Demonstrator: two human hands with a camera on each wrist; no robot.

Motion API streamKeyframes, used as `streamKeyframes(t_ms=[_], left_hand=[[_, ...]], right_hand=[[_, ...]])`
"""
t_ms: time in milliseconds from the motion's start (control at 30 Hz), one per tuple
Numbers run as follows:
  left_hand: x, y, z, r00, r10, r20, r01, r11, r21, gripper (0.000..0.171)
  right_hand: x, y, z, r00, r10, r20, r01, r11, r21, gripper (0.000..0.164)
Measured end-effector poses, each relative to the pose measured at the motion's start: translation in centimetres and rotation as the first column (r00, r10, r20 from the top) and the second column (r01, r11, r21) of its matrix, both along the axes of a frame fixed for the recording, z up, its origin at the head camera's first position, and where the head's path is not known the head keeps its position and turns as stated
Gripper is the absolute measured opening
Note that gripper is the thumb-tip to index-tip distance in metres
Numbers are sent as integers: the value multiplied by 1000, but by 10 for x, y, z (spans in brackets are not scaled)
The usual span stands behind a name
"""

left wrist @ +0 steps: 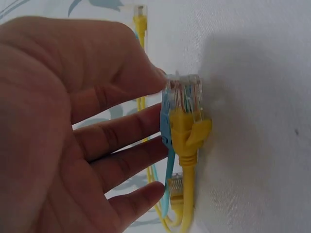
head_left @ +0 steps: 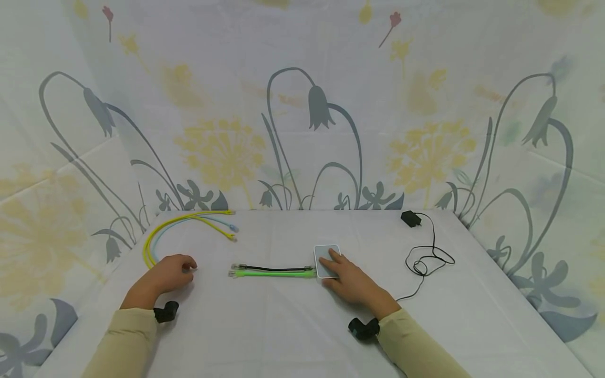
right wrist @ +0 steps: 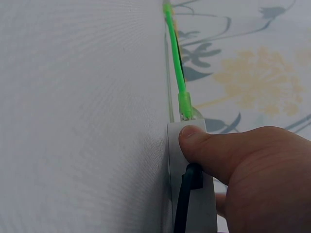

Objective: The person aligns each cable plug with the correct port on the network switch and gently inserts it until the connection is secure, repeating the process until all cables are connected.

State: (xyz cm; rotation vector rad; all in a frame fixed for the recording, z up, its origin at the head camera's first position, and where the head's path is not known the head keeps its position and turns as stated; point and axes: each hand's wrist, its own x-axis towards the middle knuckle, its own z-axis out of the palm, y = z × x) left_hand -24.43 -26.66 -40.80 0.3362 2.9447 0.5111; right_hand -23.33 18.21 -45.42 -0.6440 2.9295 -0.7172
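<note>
At the left of the table my left hand (head_left: pixel 167 274) bends its fingers around the near plug ends of yellow network cables (head_left: pixel 147 247) and a light blue network cable (head_left: pixel 163 227). In the left wrist view the thumb meets the clear yellow-booted plug (left wrist: pixel 184 109), and fingertips disappear behind the blue plug (left wrist: pixel 165 121). My right hand (head_left: pixel 352 281) grips a white box (head_left: pixel 326 269), thumb on its side and fingers over its top. A green network cable (head_left: pixel 276 273) and a black network cable (head_left: pixel 279 269) reach its left edge; whether they are plugged in, I cannot tell.
A black power adapter (head_left: pixel 410 219) lies at the back right. Its loosely coiled thin cord (head_left: pixel 420 269) runs toward my right forearm. A dark lead (right wrist: pixel 182 208) enters the box's side in the right wrist view. Flower-patterned cloth (head_left: pixel 302 157) hangs behind the white-covered table (head_left: pixel 264 325).
</note>
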Motion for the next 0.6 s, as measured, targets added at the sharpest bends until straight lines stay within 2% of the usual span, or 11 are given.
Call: streamKeyframes(t_ms=[267, 467, 600], left_hand=[[-1, -4, 0, 1000, -14, -10, 14, 1000, -10, 23], [-1, -3, -3, 998, -35, -45, 34, 999, -29, 19], [-2, -4, -7, 998, -24, -56, 23, 999, -30, 19]], right_hand=[[0, -1, -1, 1000, -2, -4, 2, 1000, -12, 55], [1, 0, 1, 1000, -3, -2, 3, 1000, -9, 55], [0, 0, 0, 1000, -2, -6, 2, 1000, -10, 56]])
